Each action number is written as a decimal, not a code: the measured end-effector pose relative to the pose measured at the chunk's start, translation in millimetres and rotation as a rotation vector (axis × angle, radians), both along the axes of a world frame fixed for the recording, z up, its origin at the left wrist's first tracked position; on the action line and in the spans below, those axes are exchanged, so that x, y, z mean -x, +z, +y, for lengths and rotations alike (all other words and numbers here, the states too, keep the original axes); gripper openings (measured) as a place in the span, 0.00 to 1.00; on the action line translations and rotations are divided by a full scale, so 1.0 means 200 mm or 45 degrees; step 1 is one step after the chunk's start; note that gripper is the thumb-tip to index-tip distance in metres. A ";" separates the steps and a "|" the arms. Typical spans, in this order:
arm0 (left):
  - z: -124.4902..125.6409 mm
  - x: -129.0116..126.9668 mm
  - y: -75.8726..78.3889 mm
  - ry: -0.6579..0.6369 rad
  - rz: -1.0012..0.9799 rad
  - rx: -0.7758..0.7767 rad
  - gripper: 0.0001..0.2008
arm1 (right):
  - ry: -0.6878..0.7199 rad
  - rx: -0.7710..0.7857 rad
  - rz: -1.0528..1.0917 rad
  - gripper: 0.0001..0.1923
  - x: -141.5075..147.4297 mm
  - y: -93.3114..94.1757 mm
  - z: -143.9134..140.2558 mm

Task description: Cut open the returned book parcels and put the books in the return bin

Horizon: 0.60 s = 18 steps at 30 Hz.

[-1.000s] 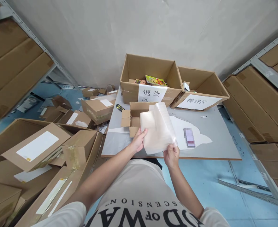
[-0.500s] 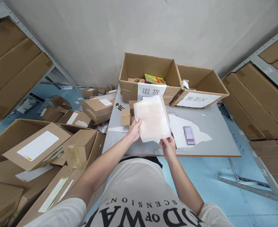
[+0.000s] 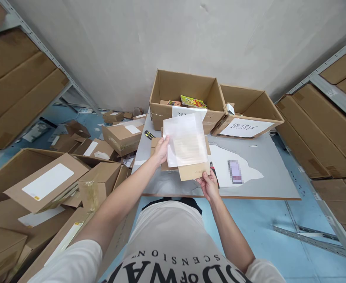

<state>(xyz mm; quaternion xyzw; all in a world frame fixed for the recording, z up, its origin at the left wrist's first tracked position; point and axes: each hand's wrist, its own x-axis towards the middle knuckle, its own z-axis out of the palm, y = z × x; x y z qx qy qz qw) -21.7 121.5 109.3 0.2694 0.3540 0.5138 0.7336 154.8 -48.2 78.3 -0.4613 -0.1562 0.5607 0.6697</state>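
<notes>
A milky translucent sleeve (image 3: 180, 129) is pinched at its left edge by my left hand (image 3: 161, 150). Out of its lower end sticks a flat tan card or envelope (image 3: 190, 172), whose upper part shows faintly through the sleeve. My right hand (image 3: 208, 184) grips the card's lower right corner between thumb and fingers. Behind the sleeve, an opened small cardboard box (image 3: 156, 143) lies on the grey table (image 3: 267, 165), mostly covered. A red and black tool (image 3: 214, 173) lies just beside my right hand, partly hidden.
Two labelled cartons, the left one (image 3: 161, 114) and the right one (image 3: 216, 125), stand at the table's back. A yellow-black utility knife (image 3: 149, 135) lies at the left. A blurred purple item (image 3: 235, 171) rests on white paper (image 3: 251, 171). Parcels (image 3: 47, 181) fill a large box at left.
The tan card has slid partly out of the sleeve's lower end, held by my right hand. My left hand has moved slightly up and left with the sleeve.
</notes>
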 end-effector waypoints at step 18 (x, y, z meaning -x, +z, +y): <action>0.31 0.68 -0.27 0.929 0.786 0.194 0.08 | -0.192 0.032 0.076 0.19 -0.12 -0.12 -0.24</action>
